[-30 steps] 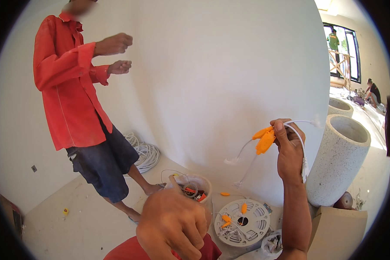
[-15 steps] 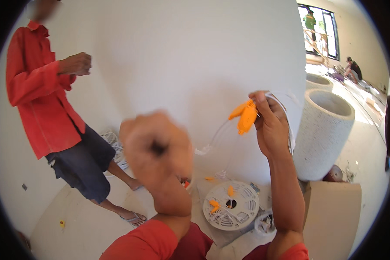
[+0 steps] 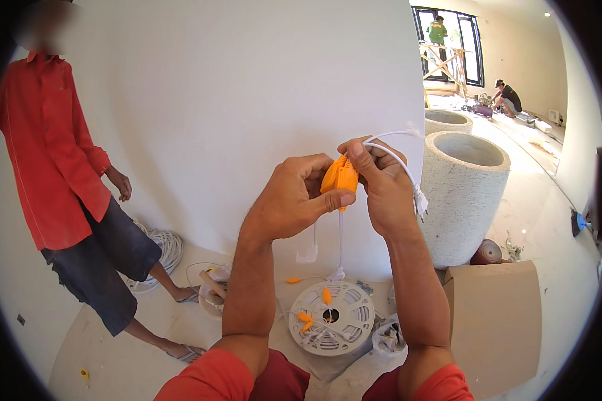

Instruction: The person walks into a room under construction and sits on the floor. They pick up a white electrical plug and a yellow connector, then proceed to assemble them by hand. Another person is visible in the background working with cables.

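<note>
In front of the white wall, I hold a pair of orange cord connectors [image 3: 341,176] between both hands. My left hand [image 3: 291,195] is closed on them, its thumb pressed along the lower front. The fingers of my right hand [image 3: 384,180] pinch their upper end, together with a white cord [image 3: 396,154]. That cord loops over the hand, and a white plug [image 3: 421,202] hangs from it beside the wrist. Thin white leads run down from the connectors. Below stands a white slotted reel [image 3: 332,317], with several more orange connectors [image 3: 306,322] lying on it.
At left stands a person in a red shirt [image 3: 53,150], near a coil of white cable [image 3: 167,248]. A bucket [image 3: 211,302], a clear bag [image 3: 388,336] and cardboard [image 3: 493,324] sit on the floor. Concrete planters [image 3: 463,207] rise at right; two people work farther back.
My left hand has come up and right from the blurred foreground onto the orange connectors. They have shifted left with my right hand. The person in red has lowered an arm.
</note>
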A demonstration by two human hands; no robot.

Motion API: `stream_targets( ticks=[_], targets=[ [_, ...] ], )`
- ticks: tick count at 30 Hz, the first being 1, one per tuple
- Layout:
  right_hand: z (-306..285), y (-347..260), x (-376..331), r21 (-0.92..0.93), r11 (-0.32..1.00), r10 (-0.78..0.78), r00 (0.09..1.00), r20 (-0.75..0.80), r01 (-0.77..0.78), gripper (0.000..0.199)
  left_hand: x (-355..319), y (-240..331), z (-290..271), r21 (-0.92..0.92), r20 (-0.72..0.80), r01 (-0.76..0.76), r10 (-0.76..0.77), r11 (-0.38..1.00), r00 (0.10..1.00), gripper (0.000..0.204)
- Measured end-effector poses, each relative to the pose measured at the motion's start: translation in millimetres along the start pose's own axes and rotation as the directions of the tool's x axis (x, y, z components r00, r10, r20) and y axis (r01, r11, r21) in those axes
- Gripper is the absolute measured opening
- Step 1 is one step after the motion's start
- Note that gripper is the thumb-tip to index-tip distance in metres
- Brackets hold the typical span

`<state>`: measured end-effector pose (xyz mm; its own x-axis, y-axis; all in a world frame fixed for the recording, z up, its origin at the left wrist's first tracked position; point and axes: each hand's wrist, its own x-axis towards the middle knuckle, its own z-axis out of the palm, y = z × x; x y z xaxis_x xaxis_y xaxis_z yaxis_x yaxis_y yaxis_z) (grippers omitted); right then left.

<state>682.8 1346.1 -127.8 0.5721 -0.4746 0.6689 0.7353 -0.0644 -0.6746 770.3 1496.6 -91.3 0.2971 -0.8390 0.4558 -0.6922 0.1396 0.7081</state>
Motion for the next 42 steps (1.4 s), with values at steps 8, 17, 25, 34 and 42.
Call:
stream_targets(
  ticks=[8,17,25,34,42],
  targets=[
    [1.9,-8.0,-1.8,-0.049,0.999,0.009,1.0,0.019,-0.008,0.051,1.7,-3.0,0.0,-0.049,0.018,-0.007,0.008,0.999,1.0,0.033],
    [4.9,-0.4,2.7,-0.027,0.997,-0.071,0.997,0.031,0.071,0.048,6.1,-9.0,-1.1,-0.146,-0.025,-0.052,0.048,0.988,0.999,0.033],
    [9.2,-4.2,-1.6,-0.169,0.985,-0.021,0.99,0.137,0.045,0.044,9.2,-10.3,-3.8,-0.261,-0.373,-0.211,0.103,0.942,0.922,0.033],
    [14.4,5.3,1.2,-0.175,0.985,0.034,0.973,0.227,0.006,0.033,13.7,-17.5,-7.7,-0.316,-0.462,-0.31,0.14,0.897,0.876,0.036],
    [10.9,12.0,1.4,-0.208,0.976,-0.035,0.988,0.148,0.065,0.019,11.1,-21.2,-9.4,-0.316,-0.417,-0.303,0.155,0.899,0.895,0.043]
  ],
)
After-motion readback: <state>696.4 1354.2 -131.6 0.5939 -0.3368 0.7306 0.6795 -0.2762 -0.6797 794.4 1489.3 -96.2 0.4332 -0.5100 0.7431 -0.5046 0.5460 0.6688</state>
